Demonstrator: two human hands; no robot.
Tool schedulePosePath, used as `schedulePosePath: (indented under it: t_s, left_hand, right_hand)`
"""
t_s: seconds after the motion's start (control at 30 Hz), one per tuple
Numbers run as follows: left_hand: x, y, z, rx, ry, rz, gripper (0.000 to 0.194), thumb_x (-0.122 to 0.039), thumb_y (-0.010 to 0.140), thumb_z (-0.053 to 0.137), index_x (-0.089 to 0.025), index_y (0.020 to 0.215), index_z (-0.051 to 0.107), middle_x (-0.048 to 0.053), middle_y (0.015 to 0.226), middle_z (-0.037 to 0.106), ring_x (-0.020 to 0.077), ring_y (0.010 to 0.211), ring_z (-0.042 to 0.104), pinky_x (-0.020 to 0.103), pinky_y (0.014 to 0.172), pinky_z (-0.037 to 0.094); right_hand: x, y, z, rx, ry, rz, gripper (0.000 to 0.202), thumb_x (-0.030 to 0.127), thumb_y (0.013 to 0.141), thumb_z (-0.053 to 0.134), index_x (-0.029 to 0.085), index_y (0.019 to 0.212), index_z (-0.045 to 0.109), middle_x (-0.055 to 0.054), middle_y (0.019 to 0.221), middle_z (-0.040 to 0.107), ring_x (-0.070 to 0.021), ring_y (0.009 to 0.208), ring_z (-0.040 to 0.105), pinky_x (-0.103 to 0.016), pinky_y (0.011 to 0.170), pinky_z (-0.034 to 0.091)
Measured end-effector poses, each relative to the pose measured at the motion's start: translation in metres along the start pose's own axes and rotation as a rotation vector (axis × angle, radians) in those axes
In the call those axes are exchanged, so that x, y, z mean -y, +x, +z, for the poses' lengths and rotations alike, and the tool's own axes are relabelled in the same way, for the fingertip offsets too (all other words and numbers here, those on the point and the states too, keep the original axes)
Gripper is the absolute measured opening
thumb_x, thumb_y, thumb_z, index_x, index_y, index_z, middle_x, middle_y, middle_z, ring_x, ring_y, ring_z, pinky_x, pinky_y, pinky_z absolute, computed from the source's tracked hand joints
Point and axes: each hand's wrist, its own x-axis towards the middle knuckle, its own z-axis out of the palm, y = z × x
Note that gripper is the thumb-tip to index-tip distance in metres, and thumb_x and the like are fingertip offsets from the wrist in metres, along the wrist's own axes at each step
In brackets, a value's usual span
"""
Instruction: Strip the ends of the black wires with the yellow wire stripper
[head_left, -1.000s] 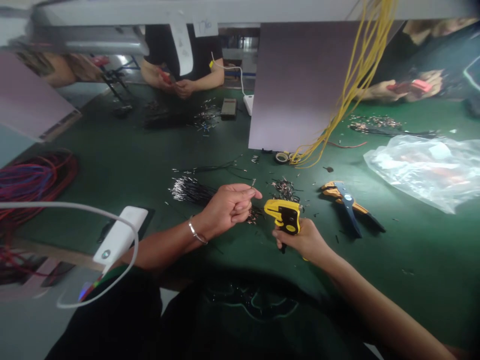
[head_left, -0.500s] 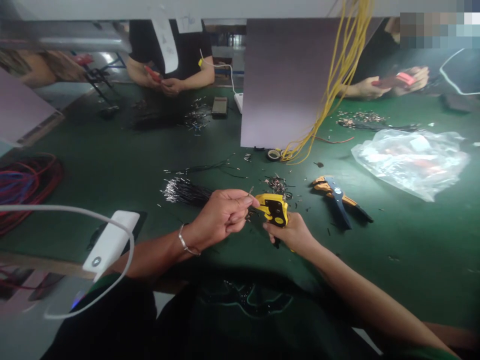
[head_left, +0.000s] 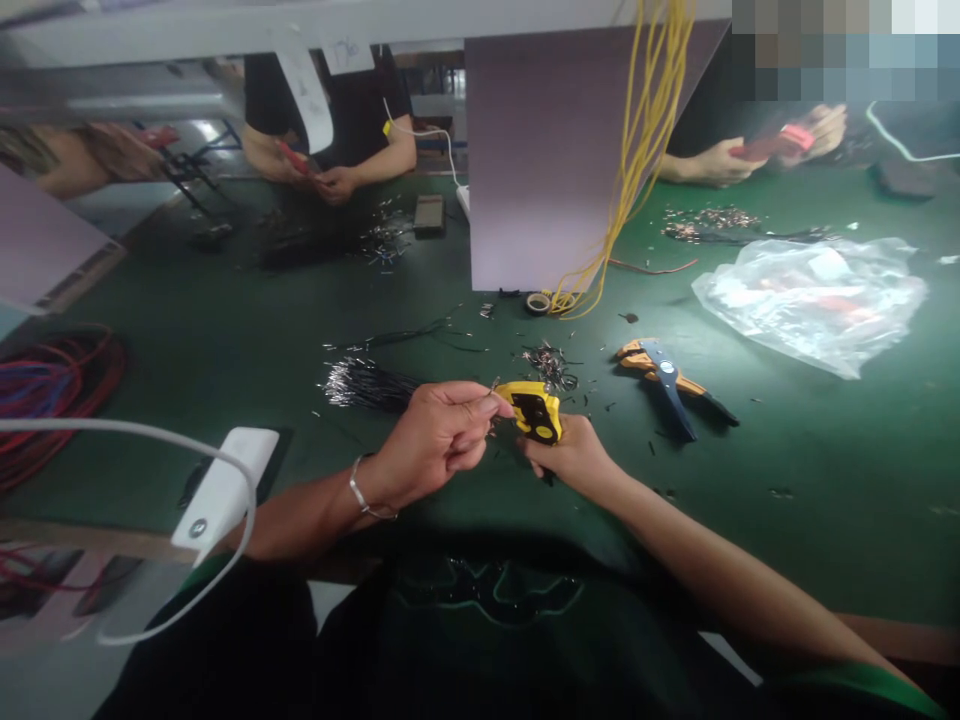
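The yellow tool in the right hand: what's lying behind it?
Just beyond the yellow tool lies a loose pile of small scraps. Anything directly beneath the tool and right hand is covered, so I can't tell what's there.

Yellow-and-black tool (head_left: 537, 412), nose leftward; slim metallic tip (head_left: 495, 382), tilted, just beside it.

A yellow pistol-shaped hand tool (head_left: 517, 398) with a black side panel (head_left: 535, 416) shows over a plain dark-green tabletop (head_left: 247, 330). At its three o'clock are orange-and-dark-blue long-handled pliers (head_left: 666, 372); at nine o'clock, thin black wires (head_left: 379, 386) with silvery tips (head_left: 339, 382).
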Motion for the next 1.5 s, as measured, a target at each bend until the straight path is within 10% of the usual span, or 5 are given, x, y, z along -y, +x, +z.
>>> schedulePosePath:
  t_s: [0.53, 1.0, 1.5]
  left_hand:
    - [-0.022, 0.005, -0.023, -0.036, -0.075, 0.12, 0.012, -0.019, 0.083, 0.06, -0.012, 0.078, 0.067, -0.009, 0.043, 0.022, 0.0029, 0.037, 0.018, 0.016, 0.034, 0.015]
    - [-0.014, 0.0, -0.027, -0.003, -0.004, 0.225, 0.013, -0.024, 0.079, 0.066, -0.013, 0.076, 0.071, -0.009, 0.04, 0.026, 0.0017, 0.036, 0.022, 0.016, 0.035, 0.019]
    - [-0.003, 0.004, -0.033, 0.151, 0.185, 0.398, 0.014, -0.029, 0.078, 0.069, -0.017, 0.08, 0.075, -0.007, 0.04, 0.038, 0.0034, 0.035, 0.031, 0.019, 0.035, 0.026]
  right_hand:
    - [-0.003, 0.005, -0.016, 0.025, 0.171, -0.008, 0.018, 0.032, 0.068, 0.068, 0.018, 0.07, 0.058, 0.001, 0.051, 0.061, -0.0161, 0.05, 0.059, -0.031, 0.058, 0.05]
    - [0.0, -0.026, 0.002, 0.073, -1.05, -0.468, 0.024, 0.026, 0.072, 0.063, 0.018, 0.094, 0.061, -0.007, 0.085, 0.063, -0.0242, 0.081, 0.057, -0.032, 0.069, 0.042]
    - [0.001, -0.03, 0.001, 0.191, -1.064, -0.509, 0.025, 0.018, 0.067, 0.064, 0.018, 0.092, 0.063, -0.008, 0.085, 0.062, -0.0245, 0.082, 0.054, -0.033, 0.07, 0.041]
